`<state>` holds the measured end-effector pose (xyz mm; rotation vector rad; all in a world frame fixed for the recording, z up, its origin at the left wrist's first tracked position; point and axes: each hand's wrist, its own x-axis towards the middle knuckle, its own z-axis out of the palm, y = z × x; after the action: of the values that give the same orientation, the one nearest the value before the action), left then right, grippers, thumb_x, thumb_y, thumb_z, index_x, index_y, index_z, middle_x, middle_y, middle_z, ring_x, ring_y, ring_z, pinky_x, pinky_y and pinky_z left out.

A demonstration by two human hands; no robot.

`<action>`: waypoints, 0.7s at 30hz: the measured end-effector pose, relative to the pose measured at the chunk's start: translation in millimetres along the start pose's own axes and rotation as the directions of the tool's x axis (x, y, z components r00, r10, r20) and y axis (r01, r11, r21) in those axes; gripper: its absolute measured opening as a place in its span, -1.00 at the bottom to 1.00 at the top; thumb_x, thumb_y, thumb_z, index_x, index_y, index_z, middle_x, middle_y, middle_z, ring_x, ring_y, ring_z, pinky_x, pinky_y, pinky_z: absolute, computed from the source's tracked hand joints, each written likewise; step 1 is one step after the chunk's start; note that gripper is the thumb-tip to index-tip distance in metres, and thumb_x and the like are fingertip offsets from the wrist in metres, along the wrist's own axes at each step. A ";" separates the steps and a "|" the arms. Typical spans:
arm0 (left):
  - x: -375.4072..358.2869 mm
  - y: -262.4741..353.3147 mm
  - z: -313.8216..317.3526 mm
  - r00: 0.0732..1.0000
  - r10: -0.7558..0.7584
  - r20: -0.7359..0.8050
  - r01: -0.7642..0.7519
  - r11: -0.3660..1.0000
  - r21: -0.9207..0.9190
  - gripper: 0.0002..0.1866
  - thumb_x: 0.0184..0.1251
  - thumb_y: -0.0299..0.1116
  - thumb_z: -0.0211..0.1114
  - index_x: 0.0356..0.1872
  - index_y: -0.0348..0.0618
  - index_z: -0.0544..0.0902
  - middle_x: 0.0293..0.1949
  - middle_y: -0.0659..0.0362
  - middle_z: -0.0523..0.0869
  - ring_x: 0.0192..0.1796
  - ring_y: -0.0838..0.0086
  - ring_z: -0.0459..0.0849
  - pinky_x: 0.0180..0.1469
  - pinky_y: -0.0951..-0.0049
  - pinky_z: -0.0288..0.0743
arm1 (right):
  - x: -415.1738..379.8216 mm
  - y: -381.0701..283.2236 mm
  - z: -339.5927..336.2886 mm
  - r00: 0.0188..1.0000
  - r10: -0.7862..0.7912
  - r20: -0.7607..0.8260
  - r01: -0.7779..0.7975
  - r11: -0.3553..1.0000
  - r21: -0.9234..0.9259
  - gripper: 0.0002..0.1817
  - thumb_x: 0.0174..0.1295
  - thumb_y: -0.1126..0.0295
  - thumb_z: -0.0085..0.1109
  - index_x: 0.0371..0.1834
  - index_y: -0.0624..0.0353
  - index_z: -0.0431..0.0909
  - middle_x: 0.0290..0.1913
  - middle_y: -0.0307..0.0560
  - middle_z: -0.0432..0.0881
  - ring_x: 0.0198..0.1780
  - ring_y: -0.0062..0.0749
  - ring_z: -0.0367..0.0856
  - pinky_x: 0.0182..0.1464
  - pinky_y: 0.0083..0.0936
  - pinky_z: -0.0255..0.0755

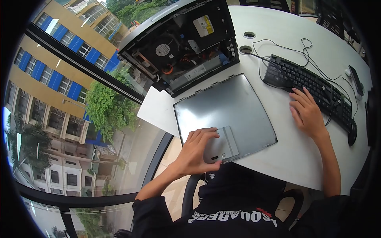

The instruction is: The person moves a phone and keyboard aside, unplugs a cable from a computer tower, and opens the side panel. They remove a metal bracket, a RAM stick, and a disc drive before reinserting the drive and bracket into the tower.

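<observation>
A flat metal side panel (226,105) lies on the white table in front of an opened black computer case (186,47), whose fan and cables show. My left hand (200,148) is curved over the panel's near left edge, thumb and fingers closed round that edge beside a raised rectangular part. To the right, my right hand (305,109) rests at the lower edge of a black keyboard (313,85) with its fingers spread and nothing held. Its cable loops across the table above the keys.
A black mouse (352,133) sits at the keyboard's right end. Near the right edge lies a dark phone-like object (356,79). Two round cable holes (246,49) pierce the white table (262,158). A window is on the left, and a chair (190,194) is below.
</observation>
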<state>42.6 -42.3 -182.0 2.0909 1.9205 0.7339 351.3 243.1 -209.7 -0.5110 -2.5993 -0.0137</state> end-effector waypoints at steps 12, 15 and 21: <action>50.5 0.6 30.6 0.998 0.038 -0.050 -0.037 0.999 0.012 -0.26 0.07 -0.13 0.56 0.31 -0.13 0.54 0.43 -0.10 0.51 0.45 0.02 0.46 0.51 0.07 0.23 | -9.9 17.1 10.2 0.993 0.039 -0.114 -0.044 0.998 -0.040 -0.77 0.22 0.64 0.21 -0.06 0.26 0.69 0.35 -0.07 0.64 0.51 -0.09 0.43 0.65 0.04 0.11; 52.4 1.8 25.6 1.000 0.015 0.002 -0.015 1.000 0.010 -0.24 0.13 -0.08 0.57 0.36 -0.13 0.53 0.45 -0.11 0.49 0.48 -0.02 0.43 0.52 0.02 0.23 | -10.9 15.4 12.3 0.986 0.046 -0.158 -0.050 0.999 -0.021 -0.76 0.21 0.64 0.22 -0.06 0.26 0.69 0.33 -0.05 0.66 0.50 -0.08 0.45 0.65 0.04 0.12; 72.0 7.3 -22.9 0.974 0.080 -0.211 -0.053 0.990 0.129 -0.37 0.23 -0.17 0.60 0.29 -0.16 0.61 0.33 -0.07 0.62 0.38 0.06 0.58 0.40 0.11 0.44 | -12.7 8.9 10.3 0.976 0.005 -0.215 -0.005 1.000 -0.002 -0.73 0.15 0.66 0.23 -0.07 0.26 0.69 0.25 0.01 0.70 0.44 -0.07 0.52 0.63 0.06 0.17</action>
<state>39.8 22.9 -143.3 2.2404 2.0625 0.9131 360.0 247.9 -225.4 -0.4885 -2.3863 -0.0678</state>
